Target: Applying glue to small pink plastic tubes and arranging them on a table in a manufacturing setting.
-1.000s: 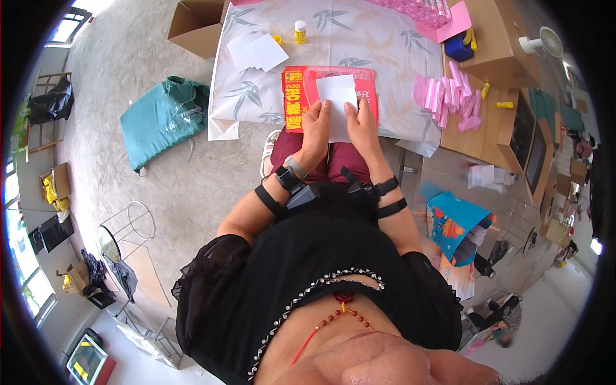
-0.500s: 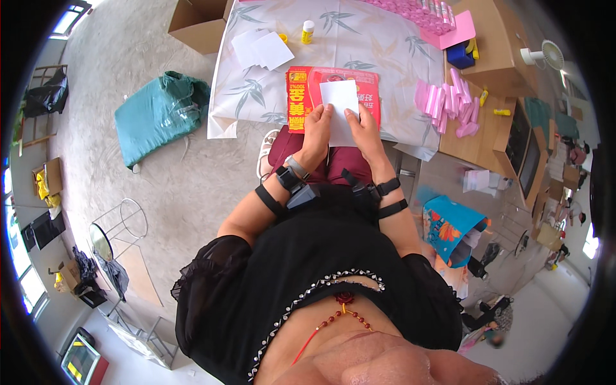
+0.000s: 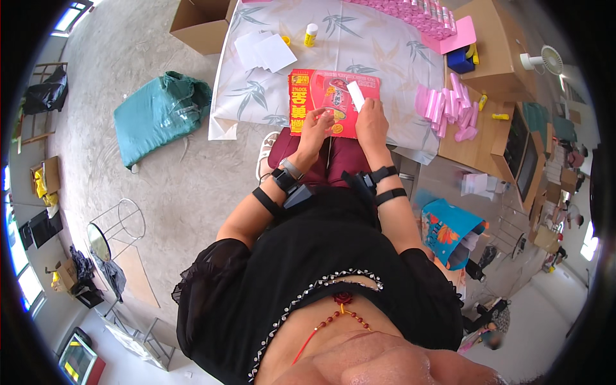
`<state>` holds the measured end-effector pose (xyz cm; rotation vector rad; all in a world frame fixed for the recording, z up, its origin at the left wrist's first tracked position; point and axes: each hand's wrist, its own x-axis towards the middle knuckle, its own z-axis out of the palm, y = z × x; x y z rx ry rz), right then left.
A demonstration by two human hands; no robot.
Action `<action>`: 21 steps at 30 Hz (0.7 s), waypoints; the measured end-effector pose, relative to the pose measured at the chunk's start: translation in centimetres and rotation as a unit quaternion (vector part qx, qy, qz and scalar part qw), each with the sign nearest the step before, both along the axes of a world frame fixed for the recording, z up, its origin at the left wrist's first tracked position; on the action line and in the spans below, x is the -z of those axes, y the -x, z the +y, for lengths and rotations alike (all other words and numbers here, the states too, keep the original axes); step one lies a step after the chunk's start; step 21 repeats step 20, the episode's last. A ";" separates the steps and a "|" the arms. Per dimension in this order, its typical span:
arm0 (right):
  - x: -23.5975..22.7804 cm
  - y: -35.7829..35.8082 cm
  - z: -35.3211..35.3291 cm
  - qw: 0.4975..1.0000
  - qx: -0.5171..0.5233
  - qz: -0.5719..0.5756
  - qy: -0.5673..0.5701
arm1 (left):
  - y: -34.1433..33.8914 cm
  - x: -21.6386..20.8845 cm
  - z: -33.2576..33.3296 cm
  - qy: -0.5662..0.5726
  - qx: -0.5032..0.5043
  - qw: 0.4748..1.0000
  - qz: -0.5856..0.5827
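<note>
A white paper piece [image 3: 355, 95] shows as a narrow slanted strip; I cannot tell whether it is folded or turned edge-on. My right hand [image 3: 372, 122] grips its lower end, fingers closed. Beside it on the left, my left hand [image 3: 314, 131] is loosely curled, fingers slightly apart, with nothing visible in them. Both hands are over the near part of a red and yellow printed packet [image 3: 314, 96], which lies flat at the table's near edge. Farther left lie several white paper cards [image 3: 276, 52], overlapping. A yellow glue stick with a white cap [image 3: 310, 35] stands next to them.
The table has a leaf-patterned cloth [image 3: 256, 90]. Pink rolled packets [image 3: 455, 106] lie in a heap on the right, with more massed at the back [image 3: 410, 16]. A blue tape dispenser [image 3: 459, 59] sits by a cardboard box [image 3: 494, 51]. A green bundle [image 3: 160, 119] rests on the floor.
The white paper, held flat by both hands before, now shows as a narrow strip in my right hand. My left hand has come off it, and more of the red packet shows.
</note>
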<state>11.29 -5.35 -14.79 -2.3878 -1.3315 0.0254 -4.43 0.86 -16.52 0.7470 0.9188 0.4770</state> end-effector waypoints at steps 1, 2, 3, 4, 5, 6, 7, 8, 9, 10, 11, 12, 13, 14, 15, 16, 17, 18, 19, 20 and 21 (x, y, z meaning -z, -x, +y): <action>0.7 0.2 0.3 0.999 -0.017 -0.036 0.001 | 0.1 0.0 0.0 0.000 0.000 1.000 0.001; 1.3 0.2 0.4 0.998 -0.018 -0.053 0.029 | 0.1 0.0 -0.1 0.004 0.002 1.000 -0.006; 1.5 0.0 0.3 0.997 -0.033 -0.072 0.001 | 0.2 -0.1 0.0 0.013 0.004 1.000 -0.005; 1.6 -0.1 0.2 0.999 -0.029 -0.042 0.005 | 0.2 -0.3 0.1 0.007 0.002 1.000 -0.015; 1.5 -0.1 0.3 0.999 -0.011 0.003 0.035 | 0.2 -0.5 0.2 -0.010 -0.004 1.000 -0.012; 1.1 -0.1 0.4 1.000 -0.026 -0.011 0.009 | 0.2 -0.9 0.2 -0.028 -0.009 1.000 -0.007; 0.5 -0.3 0.5 0.997 -0.015 0.076 -0.004 | 0.2 -1.3 0.5 -0.026 -0.009 1.000 -0.007; -0.4 -0.4 0.6 0.986 0.006 0.169 -0.010 | 0.2 -1.8 0.9 -0.108 -0.040 0.993 -0.014; -1.5 -0.5 0.4 0.971 -0.008 0.237 -0.022 | 0.1 -2.3 1.4 -0.189 -0.070 0.979 -0.021; -2.6 -0.2 0.3 0.971 -0.006 0.237 -0.023 | 0.0 -2.9 1.9 -0.190 -0.068 0.979 -0.021; -3.6 0.5 0.1 0.916 -0.008 0.389 -0.092 | -0.2 -3.7 2.4 -0.211 -0.090 0.972 -0.046; -4.6 1.1 0.0 0.829 -0.025 0.532 -0.170 | -0.4 -4.4 2.9 -0.227 -0.110 0.966 -0.064; -5.5 1.4 -0.1 0.833 -0.009 0.529 -0.161 | -0.4 -5.2 3.2 -0.221 -0.101 0.968 -0.069; -6.3 1.7 -0.2 0.813 -0.018 0.559 -0.160 | -0.4 -5.9 3.5 -0.222 -0.099 0.968 -0.068; -6.9 2.0 -0.2 0.787 -0.046 0.591 -0.171 | -0.4 -6.6 3.8 -0.226 -0.092 0.966 -0.082; -7.3 2.4 -0.2 0.792 -0.027 0.589 -0.160 | -0.4 -7.1 3.9 -0.235 -0.087 0.963 -0.101; -7.5 2.6 -0.2 0.792 -0.027 0.589 -0.160 | -0.5 -7.6 4.0 -0.231 -0.083 0.965 -0.095; -7.7 2.8 -0.2 0.791 -0.017 0.592 -0.154 | -0.5 -7.9 4.0 -0.253 -0.086 0.959 -0.094; -7.9 3.0 -0.3 0.793 -0.025 0.587 -0.158 | -0.5 -8.2 3.9 -0.278 -0.090 0.952 -0.094; -8.0 3.0 -0.5 0.792 -0.020 0.590 -0.158 | -0.6 -8.4 3.8 -0.276 -0.087 0.953 -0.092; -8.0 3.0 -0.5 0.792 -0.020 0.590 -0.158 | -0.6 -8.4 3.8 -0.276 -0.087 0.953 -0.092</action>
